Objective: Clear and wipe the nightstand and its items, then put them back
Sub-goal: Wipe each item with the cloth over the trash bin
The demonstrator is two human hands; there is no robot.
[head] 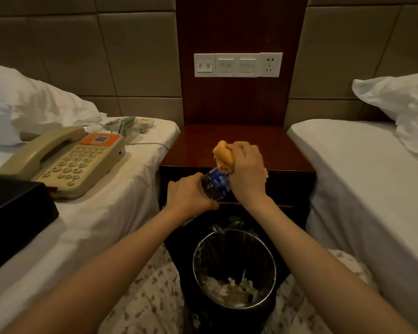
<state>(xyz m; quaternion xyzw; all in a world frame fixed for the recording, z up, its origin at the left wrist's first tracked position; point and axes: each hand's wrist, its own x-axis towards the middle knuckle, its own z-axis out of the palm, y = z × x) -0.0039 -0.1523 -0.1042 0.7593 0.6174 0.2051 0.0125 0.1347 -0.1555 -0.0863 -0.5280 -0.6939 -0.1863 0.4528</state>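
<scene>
My left hand [190, 195] grips the lower end of a clear plastic bottle with a blue label [215, 184], held tilted in front of the nightstand. My right hand [247, 169] holds a bunched orange cloth [223, 154] wrapped round the bottle's upper end. The dark red wooden nightstand [237, 145] stands between two beds, its top bare. On the left bed lie a beige telephone [63, 160] with an orange sticker, a black box [12, 208] and a tray of small packets [130, 124].
A black waste bin [234, 268] with a plastic liner and crumpled paper stands on the floor below my hands. White pillows lie on both beds. A switch and socket panel [238, 65] is on the wall panel above the nightstand.
</scene>
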